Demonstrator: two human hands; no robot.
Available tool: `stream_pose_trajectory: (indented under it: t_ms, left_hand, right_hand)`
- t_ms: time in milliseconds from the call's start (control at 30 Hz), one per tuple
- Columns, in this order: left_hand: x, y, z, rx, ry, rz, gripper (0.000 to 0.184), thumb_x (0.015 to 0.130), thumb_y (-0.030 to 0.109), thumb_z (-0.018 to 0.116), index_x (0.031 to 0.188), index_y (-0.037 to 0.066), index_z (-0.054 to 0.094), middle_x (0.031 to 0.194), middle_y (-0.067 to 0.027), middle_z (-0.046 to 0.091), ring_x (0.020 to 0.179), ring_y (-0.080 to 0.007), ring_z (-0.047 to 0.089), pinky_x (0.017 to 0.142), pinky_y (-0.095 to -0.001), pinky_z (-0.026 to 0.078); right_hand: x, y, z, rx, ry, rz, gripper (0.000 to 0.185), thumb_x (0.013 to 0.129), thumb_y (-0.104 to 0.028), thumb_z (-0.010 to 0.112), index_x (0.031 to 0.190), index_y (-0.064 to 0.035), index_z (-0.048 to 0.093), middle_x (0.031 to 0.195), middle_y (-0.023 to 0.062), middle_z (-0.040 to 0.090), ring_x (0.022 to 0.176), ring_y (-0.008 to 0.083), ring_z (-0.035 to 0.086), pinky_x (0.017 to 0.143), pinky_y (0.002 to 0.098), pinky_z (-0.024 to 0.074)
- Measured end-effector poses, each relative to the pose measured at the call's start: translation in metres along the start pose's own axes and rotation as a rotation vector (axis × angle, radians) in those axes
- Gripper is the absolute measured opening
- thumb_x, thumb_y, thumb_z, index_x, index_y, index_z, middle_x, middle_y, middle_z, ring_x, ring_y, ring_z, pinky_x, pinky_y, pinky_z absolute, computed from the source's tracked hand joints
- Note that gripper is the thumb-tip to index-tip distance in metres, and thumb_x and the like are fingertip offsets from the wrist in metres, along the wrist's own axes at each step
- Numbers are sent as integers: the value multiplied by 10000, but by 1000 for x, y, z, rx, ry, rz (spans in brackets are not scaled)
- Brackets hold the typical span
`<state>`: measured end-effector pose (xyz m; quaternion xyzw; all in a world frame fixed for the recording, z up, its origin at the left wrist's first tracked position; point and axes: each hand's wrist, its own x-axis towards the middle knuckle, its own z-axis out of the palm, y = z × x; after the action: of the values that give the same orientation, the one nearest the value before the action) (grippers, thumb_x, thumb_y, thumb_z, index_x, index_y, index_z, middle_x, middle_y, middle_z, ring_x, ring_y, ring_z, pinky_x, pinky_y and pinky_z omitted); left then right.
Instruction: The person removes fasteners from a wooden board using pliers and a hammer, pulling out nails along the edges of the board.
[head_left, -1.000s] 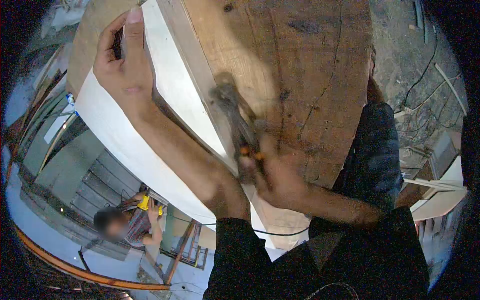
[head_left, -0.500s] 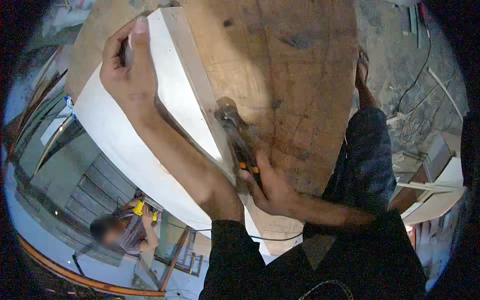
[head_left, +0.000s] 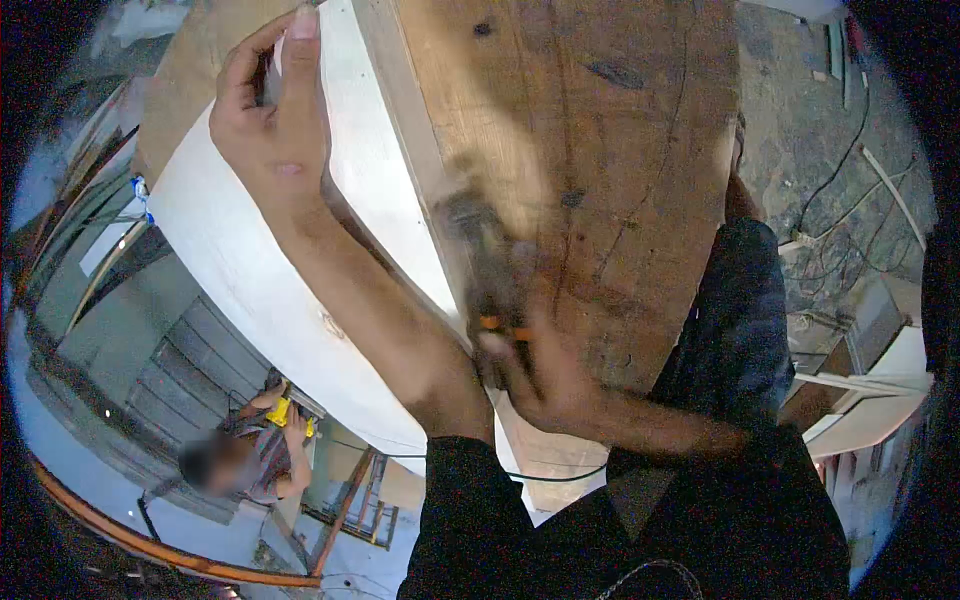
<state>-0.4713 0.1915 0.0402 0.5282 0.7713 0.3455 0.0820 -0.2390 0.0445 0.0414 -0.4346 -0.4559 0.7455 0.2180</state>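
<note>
My right hand (head_left: 545, 365) is wrapped round the handles of a dark pair of pliers (head_left: 480, 245) with orange bands. Motion blurs the tool's head, which is over the light wooden strip (head_left: 425, 150) between a white panel (head_left: 375, 165) and a brown wooden board (head_left: 620, 150). Further up on the left, my left hand (head_left: 270, 120) rests on the white panel, thumb stretched along it and fingers curled in towards the thumb tip. Whatever lies between those fingers is too dark and small to make out.
At the lower left, another person (head_left: 275, 455) holds a yellow tool (head_left: 290, 415). A dark cable (head_left: 560, 478) crosses below the panel. My leg (head_left: 740, 310) is right of the board. Wood strips (head_left: 893, 190) and cables lie on the floor at the right.
The pliers looked sharper half a second ago and are blurred now, their head shifted slightly. My left hand keeps its grip shape, a little further right in view.
</note>
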Motion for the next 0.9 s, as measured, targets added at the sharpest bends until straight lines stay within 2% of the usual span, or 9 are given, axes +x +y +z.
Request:
stream_pose_trajectory:
  t_ms: [100,200,433,500,533,700,767,833,900]
  left_hand:
    - [-1,-7,-3,-56,2,-39,249,854,214,639,920,-26,652,841,-49,637,774,-101,546,731,-219,437]
    - [3,-8,-6,14,1,27,245,852,212,641,923,-22,654,846,-54,642,785,-107,553,745,-228,440]
    - [13,-29,-24,5,8,-73,252,853,217,637,933,-21,656,875,-62,646,816,-117,561,775,-234,436]
    - [18,-34,-28,-11,-2,-46,248,855,212,633,934,-22,656,870,-62,648,814,-120,562,778,-237,436]
    - [13,-31,-25,-9,-5,-48,248,855,212,633,934,-22,656,870,-62,648,814,-120,562,778,-237,436]
    - [12,-32,-28,-6,15,-2,252,851,210,640,938,-27,652,862,-64,648,798,-121,564,770,-236,441]
    - [11,-34,-27,-58,11,-31,248,850,205,642,938,-27,652,862,-65,648,797,-116,563,764,-229,441]
    - [10,-35,-27,-114,6,-62,244,849,201,644,937,-27,652,862,-66,648,797,-112,562,757,-222,440]
    - [10,-36,-25,-48,15,-19,234,847,190,647,935,-27,652,855,-65,647,795,-105,560,740,-212,439]
  right_hand:
    - [-1,6,-3,-318,-249,25,339,915,-150,472,1154,48,337,898,167,547,735,251,569,702,358,454]
    - [6,-2,4,-65,8,-93,315,915,-129,466,1144,49,344,822,133,532,686,236,550,651,367,447]
    - [22,-20,23,-12,-217,170,357,916,-118,464,1208,41,333,948,121,527,830,224,529,754,353,430]
    - [29,-14,27,-24,68,-121,399,914,-114,468,1246,38,306,952,92,532,869,177,510,740,311,423]
    - [23,-22,21,84,120,-1,387,893,-148,495,1192,49,351,951,195,559,795,288,564,741,385,455]
    - [22,-19,34,269,244,115,232,899,-118,497,1047,9,372,857,113,503,773,214,495,665,371,387]
    - [20,-11,39,-240,-169,4,266,896,-135,502,1063,20,365,866,166,508,772,228,514,666,347,399]
    - [20,-17,34,-311,-134,-18,325,890,-134,501,1110,48,345,872,220,505,804,286,522,709,369,410]
    - [21,-24,20,94,-309,394,385,889,-118,487,1173,74,312,903,254,505,871,376,503,790,445,384]
